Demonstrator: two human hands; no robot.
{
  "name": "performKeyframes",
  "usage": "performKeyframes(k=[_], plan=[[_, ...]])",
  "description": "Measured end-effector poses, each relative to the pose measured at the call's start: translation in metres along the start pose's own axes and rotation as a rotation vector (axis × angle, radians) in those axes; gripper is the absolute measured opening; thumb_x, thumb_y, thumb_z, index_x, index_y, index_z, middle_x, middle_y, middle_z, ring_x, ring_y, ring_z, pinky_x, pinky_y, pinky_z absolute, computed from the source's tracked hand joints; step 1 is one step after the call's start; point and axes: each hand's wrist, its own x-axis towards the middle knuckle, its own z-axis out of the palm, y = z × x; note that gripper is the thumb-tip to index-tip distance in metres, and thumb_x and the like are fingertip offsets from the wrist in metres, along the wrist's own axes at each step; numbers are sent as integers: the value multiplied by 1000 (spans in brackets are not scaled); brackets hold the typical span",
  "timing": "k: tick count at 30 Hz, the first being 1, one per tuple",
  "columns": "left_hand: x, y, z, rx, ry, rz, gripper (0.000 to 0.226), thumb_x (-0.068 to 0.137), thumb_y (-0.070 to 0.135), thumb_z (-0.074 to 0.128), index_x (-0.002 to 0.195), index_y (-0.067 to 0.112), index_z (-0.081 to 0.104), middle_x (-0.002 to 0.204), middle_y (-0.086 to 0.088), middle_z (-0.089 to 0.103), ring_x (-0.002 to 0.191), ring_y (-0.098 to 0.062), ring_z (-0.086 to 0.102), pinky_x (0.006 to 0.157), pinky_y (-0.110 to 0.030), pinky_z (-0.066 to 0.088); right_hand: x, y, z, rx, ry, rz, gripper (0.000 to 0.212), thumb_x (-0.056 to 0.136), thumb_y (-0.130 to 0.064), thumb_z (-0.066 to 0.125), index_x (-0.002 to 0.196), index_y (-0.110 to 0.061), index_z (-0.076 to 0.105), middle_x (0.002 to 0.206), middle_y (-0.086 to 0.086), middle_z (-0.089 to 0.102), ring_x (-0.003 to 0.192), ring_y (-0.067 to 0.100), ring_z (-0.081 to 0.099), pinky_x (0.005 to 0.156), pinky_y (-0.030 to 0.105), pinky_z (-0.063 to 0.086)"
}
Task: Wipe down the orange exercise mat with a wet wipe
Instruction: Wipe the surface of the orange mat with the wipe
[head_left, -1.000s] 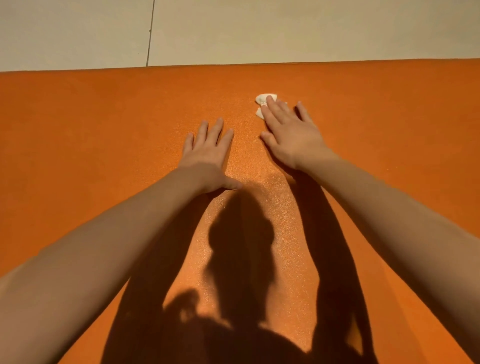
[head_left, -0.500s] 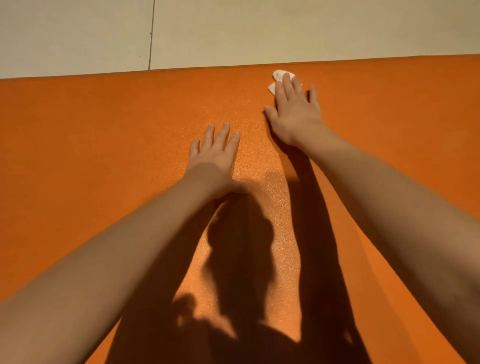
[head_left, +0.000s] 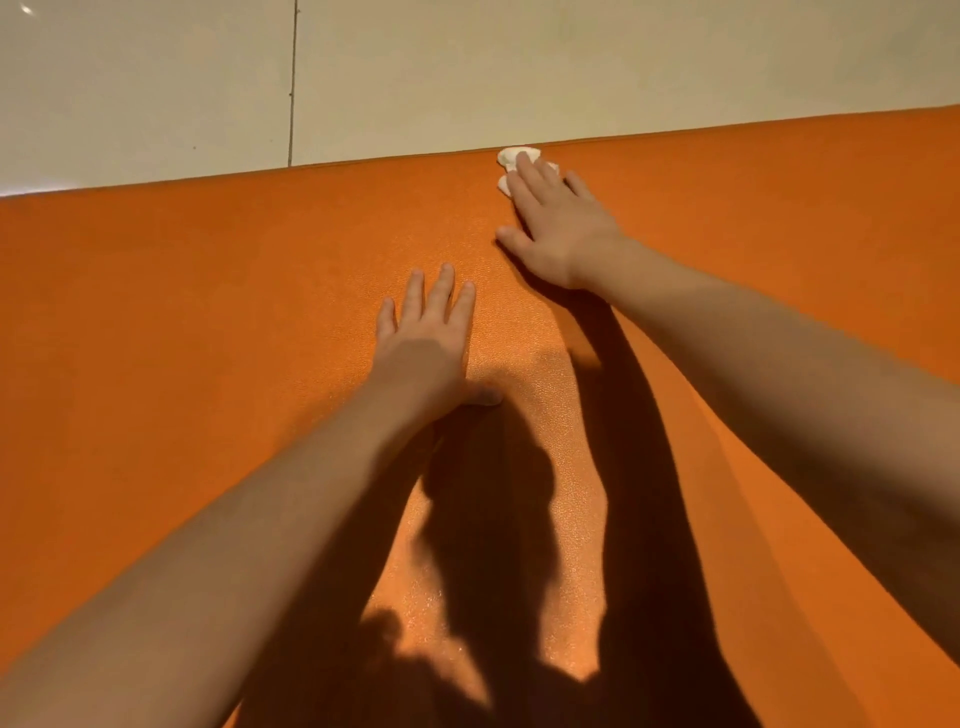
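The orange exercise mat (head_left: 208, 322) lies spread on a pale tiled floor (head_left: 467, 67), filling most of the view. The right hand (head_left: 561, 234) reaches to the mat's far edge, its fingers (head_left: 524, 179) straight and flat on a crumpled white wet wipe (head_left: 511, 157) — pressing it to the mat, not curled round it. The left hand (head_left: 426, 348) rests palm-down nearer the body, fingers extended and slightly spread, holding nothing. Shadows of the arms fall across the mat.

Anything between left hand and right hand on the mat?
No: head view shows only bare mat between left hand and right hand; wet wipe sits partly under the right hand.
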Motion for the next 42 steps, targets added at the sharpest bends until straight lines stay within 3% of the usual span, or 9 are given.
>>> performKeyframes(k=[2, 6, 11, 16, 21, 27, 32, 38, 42], plan=[[0, 0, 0, 4, -1, -6, 123, 74, 66, 69, 155, 22, -13, 161, -1, -25, 148, -27, -22, 121, -51, -4, -1, 18, -2, -48, 5, 21, 68, 104, -50, 18, 156, -12, -1, 164, 6, -8, 151, 20, -5, 121, 40, -5], [0, 2, -1, -2, -10, -14, 124, 73, 65, 69, 155, 22, -13, 161, 0, -25, 148, -27, -23, 121, -51, -4, 6, 33, -10, 7, -14, 356, 69, 104, -50, 15, 156, -7, -1, 164, 10, -7, 151, 24, -5, 121, 42, -5], [-1, 4, -2, 2, -19, -27, 123, 74, 65, 69, 155, 22, -13, 161, 0, -26, 148, -27, -23, 121, -51, -4, -28, 28, 13, 37, 33, 1, 69, 103, -49, 22, 156, -11, -1, 163, 7, -9, 151, 22, -6, 121, 37, -6], [-5, 5, 0, -3, 15, -17, 118, 76, 64, 67, 156, 22, -9, 162, 1, -21, 149, -26, -19, 121, -50, -2, -27, 44, 12, 23, 79, 366, 68, 104, -48, 18, 156, -8, 0, 164, 10, -7, 151, 24, -4, 120, 43, -6], [-10, 8, 4, 6, 22, 12, 109, 81, 61, 65, 156, 24, -5, 163, 2, -18, 149, -27, -16, 121, -53, 0, -52, 18, 32, 70, 86, 22, 68, 104, -48, 23, 156, -11, 1, 163, 8, -8, 151, 21, -5, 120, 38, -7], [-21, 14, 13, -1, 25, 38, 109, 80, 60, 66, 157, 24, -3, 163, 3, -18, 149, -27, -18, 119, -54, -2, -64, 40, 38, 87, 137, 344, 67, 104, -47, 19, 156, -8, 0, 163, 10, -7, 151, 24, -6, 119, 42, -8], [-20, 17, 12, 36, 17, 21, 109, 81, 62, 64, 157, 24, -3, 163, 3, -18, 149, -27, -16, 119, -54, 1, -107, 19, 55, 81, 62, -26, 66, 102, -48, 17, 156, -14, 1, 163, 4, -11, 150, 17, -9, 118, 34, -11], [-21, 21, 8, 41, -15, -2, 107, 82, 59, 64, 157, 23, -4, 163, 3, -18, 149, -27, -17, 119, -54, 2, -114, 24, 62, 227, 138, 327, 62, 105, -40, 23, 156, -12, 2, 163, 6, -9, 151, 19, -9, 118, 36, -10], [-33, 24, 16, 32, 28, 53, 95, 87, 59, 57, 157, 22, 4, 164, 4, -11, 150, -27, -10, 120, -55, 8, -143, -8, 76, 235, 117, 120, 63, 103, -47, 15, 156, -16, 0, 162, 1, -11, 149, 16, -13, 118, 34, -13]])
